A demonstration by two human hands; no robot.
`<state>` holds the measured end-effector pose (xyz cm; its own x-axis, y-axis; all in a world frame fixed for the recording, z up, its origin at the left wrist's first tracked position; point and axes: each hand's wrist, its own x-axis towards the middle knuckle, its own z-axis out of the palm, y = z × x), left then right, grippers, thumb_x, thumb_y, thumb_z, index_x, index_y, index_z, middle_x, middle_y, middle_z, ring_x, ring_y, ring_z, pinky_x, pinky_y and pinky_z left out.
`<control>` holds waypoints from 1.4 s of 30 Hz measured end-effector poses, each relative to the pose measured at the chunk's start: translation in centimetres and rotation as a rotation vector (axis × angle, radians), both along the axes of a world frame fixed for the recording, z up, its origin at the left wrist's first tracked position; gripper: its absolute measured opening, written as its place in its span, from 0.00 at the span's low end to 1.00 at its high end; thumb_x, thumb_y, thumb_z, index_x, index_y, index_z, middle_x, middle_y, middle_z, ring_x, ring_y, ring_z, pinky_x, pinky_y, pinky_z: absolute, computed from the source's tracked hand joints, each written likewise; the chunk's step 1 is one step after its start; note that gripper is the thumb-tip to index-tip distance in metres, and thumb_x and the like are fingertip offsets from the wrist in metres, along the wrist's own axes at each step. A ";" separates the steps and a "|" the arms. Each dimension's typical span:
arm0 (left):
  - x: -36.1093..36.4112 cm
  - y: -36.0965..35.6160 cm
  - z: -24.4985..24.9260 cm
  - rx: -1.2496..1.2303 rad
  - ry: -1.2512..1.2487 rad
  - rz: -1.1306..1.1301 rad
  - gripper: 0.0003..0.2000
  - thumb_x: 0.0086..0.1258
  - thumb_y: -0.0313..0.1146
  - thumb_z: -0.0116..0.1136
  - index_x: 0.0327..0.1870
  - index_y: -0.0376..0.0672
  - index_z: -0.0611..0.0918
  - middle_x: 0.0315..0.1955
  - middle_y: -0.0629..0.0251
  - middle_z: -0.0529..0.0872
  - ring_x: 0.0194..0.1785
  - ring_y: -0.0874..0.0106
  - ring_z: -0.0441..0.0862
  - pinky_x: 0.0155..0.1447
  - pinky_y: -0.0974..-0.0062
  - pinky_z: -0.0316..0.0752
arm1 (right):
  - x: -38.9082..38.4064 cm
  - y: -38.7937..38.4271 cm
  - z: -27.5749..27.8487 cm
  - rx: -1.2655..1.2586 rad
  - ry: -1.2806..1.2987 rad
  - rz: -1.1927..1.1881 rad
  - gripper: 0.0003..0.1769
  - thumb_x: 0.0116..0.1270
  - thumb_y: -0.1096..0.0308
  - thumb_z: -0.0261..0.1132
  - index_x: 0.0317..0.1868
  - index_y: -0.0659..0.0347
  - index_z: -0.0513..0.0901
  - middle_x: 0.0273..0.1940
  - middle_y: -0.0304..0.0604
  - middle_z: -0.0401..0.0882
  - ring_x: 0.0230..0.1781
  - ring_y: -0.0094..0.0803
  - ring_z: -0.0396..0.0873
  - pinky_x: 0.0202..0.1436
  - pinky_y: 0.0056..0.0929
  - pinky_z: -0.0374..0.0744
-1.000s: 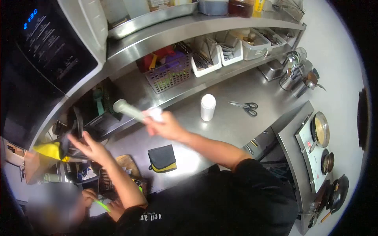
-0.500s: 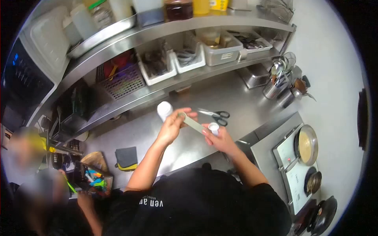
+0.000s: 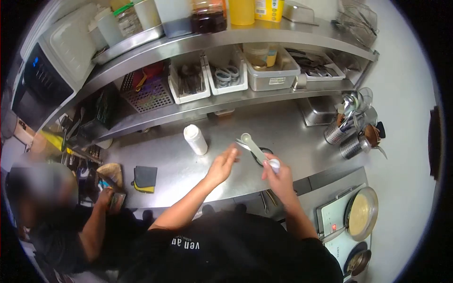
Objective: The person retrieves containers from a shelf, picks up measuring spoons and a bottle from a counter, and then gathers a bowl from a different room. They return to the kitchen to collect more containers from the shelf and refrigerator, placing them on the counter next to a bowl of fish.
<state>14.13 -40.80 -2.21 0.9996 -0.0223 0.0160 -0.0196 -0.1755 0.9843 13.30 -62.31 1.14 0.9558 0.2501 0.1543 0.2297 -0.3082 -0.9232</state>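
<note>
- Here's the change: the left hand (image 3: 222,167) has just come off the pale green measuring spoon (image 3: 256,149), leaving a gap between fingertips and scoop.
- So the spoon, by my read, now rests in one grip only, the right hand's.
- That right hand (image 3: 281,179) is closed round the near end, handle slanting away over the steel counter (image 3: 165,153), scoop at the far tip.
- A small white cup-like piece (image 3: 273,163) shows at those fingers; whether it joins the spoon, I can't tell.
- Left fingers are straight and loose, with nothing visible in them.
- Behind the spoon lie the scissors (image 3: 242,144), partly covered from view.
- The white bottle (image 3: 196,140) stands left of the left hand, well apart from it; farther left lies a grey-and-yellow cloth (image 3: 145,177).
</note>
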 end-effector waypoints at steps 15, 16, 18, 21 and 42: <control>-3.0 3.9 -0.8 -0.585 0.176 0.220 0.15 0.82 0.37 0.35 0.56 0.38 0.72 0.52 0.54 0.81 0.48 0.68 0.83 0.51 0.70 0.79 | 1.6 10.6 -3.2 -0.330 -0.304 0.459 0.31 0.70 0.58 0.62 0.70 0.55 0.67 0.27 0.53 0.83 0.26 0.50 0.83 0.31 0.42 0.80; -2.9 4.4 -0.9 -0.613 0.139 0.274 0.15 0.82 0.37 0.35 0.56 0.38 0.72 0.52 0.53 0.81 0.51 0.64 0.83 0.54 0.68 0.79 | 1.4 11.1 -3.3 -0.336 -0.300 0.426 0.31 0.70 0.58 0.62 0.70 0.55 0.67 0.27 0.53 0.83 0.26 0.50 0.83 0.31 0.42 0.80; -2.6 5.3 -0.9 -0.592 0.127 0.360 0.14 0.82 0.35 0.36 0.53 0.38 0.74 0.49 0.57 0.83 0.50 0.69 0.82 0.54 0.69 0.77 | 1.4 12.1 -4.1 -0.368 -0.264 0.530 0.30 0.70 0.57 0.61 0.70 0.53 0.67 0.26 0.55 0.82 0.25 0.50 0.83 0.31 0.46 0.79; -1.5 7.7 -1.7 -0.508 -0.012 0.441 0.13 0.82 0.42 0.39 0.48 0.43 0.74 0.35 0.65 0.81 0.40 0.73 0.79 0.50 0.73 0.76 | 2.1 11.1 -4.2 -0.244 -0.253 0.543 0.22 0.71 0.56 0.61 0.62 0.55 0.77 0.26 0.52 0.82 0.25 0.47 0.83 0.31 0.43 0.79; 7.6 -1.2 0.3 0.046 -0.163 0.014 0.18 0.81 0.43 0.38 0.39 0.38 0.75 0.17 0.74 0.68 0.20 0.82 0.63 0.24 0.80 0.58 | 11.2 -14.5 2.7 -0.349 -0.180 -0.435 0.15 0.70 0.58 0.62 0.36 0.63 0.83 0.25 0.49 0.82 0.23 0.43 0.81 0.30 0.37 0.77</control>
<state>21.68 -41.95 -1.89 0.9841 -0.0127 0.1770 -0.1753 -0.2219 0.9592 24.53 -76.78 3.87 0.9483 -0.0946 0.3030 0.1577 -0.6881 -0.7083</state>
